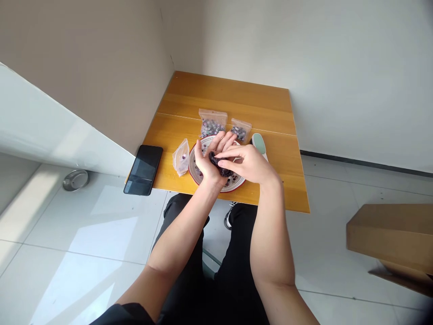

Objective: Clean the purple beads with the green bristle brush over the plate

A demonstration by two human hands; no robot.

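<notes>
A dark, bumpy strand (224,171), apparently of beads, lies across the palm of my left hand (210,164). That palm faces up above the plate, fingers stretched away from me, and carries the strand. From the right, my right hand (252,163) reaches over with thumb and fingertips closed at the strand. Exactly what sits between those fingertips is too small to tell. Beneath both hands is a white plate (192,168) with a red rim and loose dark and pale beads on it. The hands hide much of the plate.
Behind the plate lie a larger zip bag of beads (212,124) and a smaller bead bag (240,131). A clear bag (181,158) and a phone (143,170) lie left; a green-and-white object (259,143) sits right. A metal bowl (76,180) and cardboard box (392,230) stand on the floor.
</notes>
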